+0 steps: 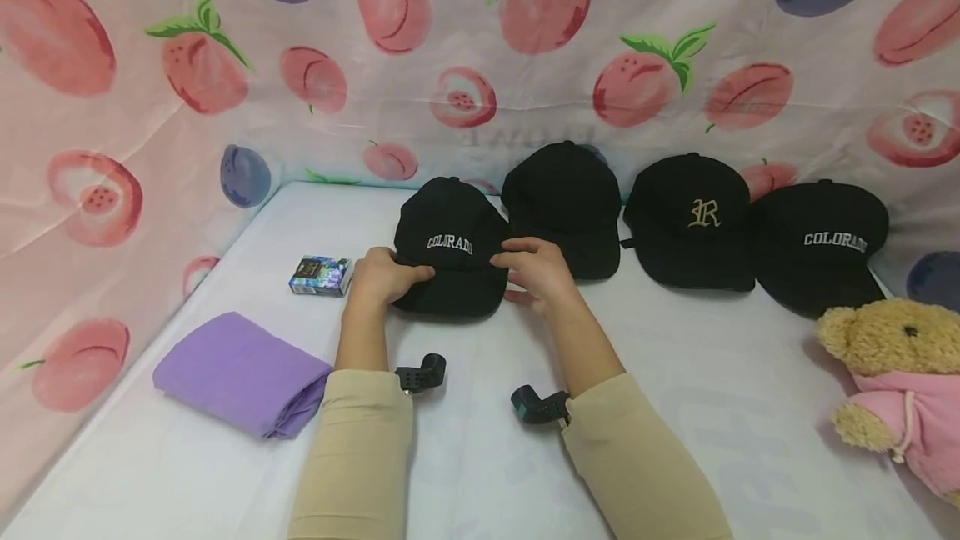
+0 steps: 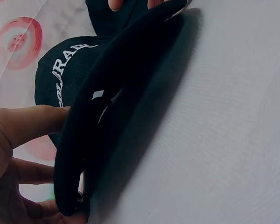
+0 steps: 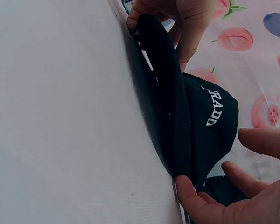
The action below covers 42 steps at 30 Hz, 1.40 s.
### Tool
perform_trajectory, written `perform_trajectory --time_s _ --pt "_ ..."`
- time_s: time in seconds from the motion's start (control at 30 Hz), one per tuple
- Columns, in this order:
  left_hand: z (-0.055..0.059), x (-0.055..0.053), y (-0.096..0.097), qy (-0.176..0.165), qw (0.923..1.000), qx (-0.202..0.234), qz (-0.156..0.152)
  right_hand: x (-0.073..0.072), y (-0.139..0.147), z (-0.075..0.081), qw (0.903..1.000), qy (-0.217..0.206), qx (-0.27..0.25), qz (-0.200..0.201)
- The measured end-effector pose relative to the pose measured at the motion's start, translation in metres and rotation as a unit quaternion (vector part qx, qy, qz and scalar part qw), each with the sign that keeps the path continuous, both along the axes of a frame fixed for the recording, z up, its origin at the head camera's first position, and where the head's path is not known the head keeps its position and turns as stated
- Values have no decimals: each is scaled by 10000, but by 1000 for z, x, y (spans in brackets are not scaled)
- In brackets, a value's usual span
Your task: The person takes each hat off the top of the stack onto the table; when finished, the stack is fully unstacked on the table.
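A black baseball cap [image 1: 450, 273] with white "COLORADO" lettering sits on the white-covered table, brim facing me. My left hand [image 1: 381, 275] grips the left side of its brim, thumb on top and fingers beneath, as the left wrist view shows. The brim [image 3: 170, 102] stands slightly raised off the cloth in the right wrist view. My right hand [image 1: 534, 272] is at the cap's right side with fingers loosely extended. One of its digits touches the brim's right corner in the right wrist view, while the others stand apart from the crown.
Behind and to the right stand a plain black cap [image 1: 566, 215], a black cap with a gold "R" [image 1: 686, 227] and another COLORADO cap [image 1: 817, 240]. A teddy bear [image 1: 911, 407] sits at right. At left lie a small box [image 1: 321, 275] and folded purple cloth [image 1: 240, 377].
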<state>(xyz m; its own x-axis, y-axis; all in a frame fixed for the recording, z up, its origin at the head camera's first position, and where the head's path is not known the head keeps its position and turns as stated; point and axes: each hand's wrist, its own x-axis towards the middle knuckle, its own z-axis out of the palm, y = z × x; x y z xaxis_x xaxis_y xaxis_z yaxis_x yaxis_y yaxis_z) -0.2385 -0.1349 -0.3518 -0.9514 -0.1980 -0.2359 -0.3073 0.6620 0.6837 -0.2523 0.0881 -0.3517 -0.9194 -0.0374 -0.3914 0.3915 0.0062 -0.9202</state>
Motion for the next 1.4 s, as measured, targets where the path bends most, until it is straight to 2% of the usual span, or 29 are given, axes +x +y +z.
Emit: perform_trajectory --time_s 0.23,0.5,0.67,0.77,0.9,0.97,1.17,1.4 --pt "-1 -2 -2 15 9999 16 -142 -1 0 -2 9999 66 111 -2" --pt "-2 -4 -1 115 9996 131 -215 -3 -1 -9 9973 490 432 322" --pt "-3 -5 -1 119 9996 146 -213 -2 -3 -10 9959 642 524 363" --pt "-3 -5 -1 94 9997 123 -214 -2 -3 -12 9911 811 929 502" --pt "-2 -3 -1 60 9997 109 -214 -4 -4 -14 9773 992 1692 799" --pt "-2 -3 -1 47 9997 133 -207 -4 -4 -14 9719 1011 1915 923" --pt "3 1 -2 106 9998 118 -130 -4 -4 -15 9644 1115 2100 1156" --pt "14 7 1 416 9991 7 33 -6 -3 -19 9635 1326 2015 1164"
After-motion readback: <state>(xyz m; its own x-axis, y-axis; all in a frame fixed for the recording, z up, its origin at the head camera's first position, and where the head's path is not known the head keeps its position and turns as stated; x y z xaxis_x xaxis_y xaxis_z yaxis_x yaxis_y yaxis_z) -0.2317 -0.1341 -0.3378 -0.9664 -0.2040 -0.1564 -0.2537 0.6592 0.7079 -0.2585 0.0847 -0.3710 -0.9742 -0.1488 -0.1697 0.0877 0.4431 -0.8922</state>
